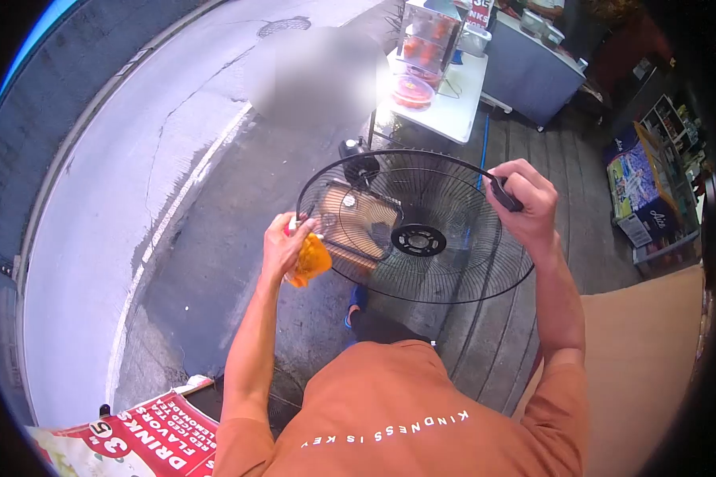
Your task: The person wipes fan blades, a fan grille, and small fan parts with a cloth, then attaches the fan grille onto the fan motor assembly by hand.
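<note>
A round black fan grille of thin wires, with a ringed hub at its middle, is held out in front of my body. My right hand is closed around a black grip piece on its right rim. At the left rim, my left hand has its fingers closed on the wire edge and also holds a crumpled yellow-orange cloth, which hangs below the fingers. Behind the far rim a black fan motor on a stand is partly visible.
Through the wires a tan slatted seat or panel shows. A white table with a display case stands ahead, near a blurred person. Printed boxes are at right, a red drinks sign at lower left, and a road beyond.
</note>
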`<state>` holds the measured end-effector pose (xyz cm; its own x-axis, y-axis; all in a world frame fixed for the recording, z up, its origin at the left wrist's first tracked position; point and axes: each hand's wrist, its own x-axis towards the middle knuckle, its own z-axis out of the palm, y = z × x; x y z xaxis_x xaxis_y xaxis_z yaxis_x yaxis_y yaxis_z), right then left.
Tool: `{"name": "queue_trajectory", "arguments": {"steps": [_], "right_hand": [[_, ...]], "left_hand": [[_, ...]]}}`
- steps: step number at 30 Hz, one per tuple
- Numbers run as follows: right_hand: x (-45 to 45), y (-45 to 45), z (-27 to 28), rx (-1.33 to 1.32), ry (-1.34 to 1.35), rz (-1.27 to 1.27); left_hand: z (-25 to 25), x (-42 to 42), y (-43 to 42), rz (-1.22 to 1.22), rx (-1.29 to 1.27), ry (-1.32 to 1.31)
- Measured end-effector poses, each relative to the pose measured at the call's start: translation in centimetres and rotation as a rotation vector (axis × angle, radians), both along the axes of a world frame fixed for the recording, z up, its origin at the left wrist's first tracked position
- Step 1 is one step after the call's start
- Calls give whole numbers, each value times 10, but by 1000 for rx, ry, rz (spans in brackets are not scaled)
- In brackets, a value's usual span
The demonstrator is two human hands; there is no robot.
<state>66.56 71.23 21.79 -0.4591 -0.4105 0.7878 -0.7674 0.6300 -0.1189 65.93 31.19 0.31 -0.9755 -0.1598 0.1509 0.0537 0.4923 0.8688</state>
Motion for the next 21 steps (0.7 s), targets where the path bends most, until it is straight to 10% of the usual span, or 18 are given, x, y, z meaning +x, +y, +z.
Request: {"name": "queue_trajectory", "arguments": {"steps": [16,21], "right_hand": [[-178,-35,-14,-258,-225,44],[-203,-52,1,-149,-148,101]], "left_hand": [[24,-130,-78,-64,294,-246],[18,-156,-98,-122,-95,-313]]}}
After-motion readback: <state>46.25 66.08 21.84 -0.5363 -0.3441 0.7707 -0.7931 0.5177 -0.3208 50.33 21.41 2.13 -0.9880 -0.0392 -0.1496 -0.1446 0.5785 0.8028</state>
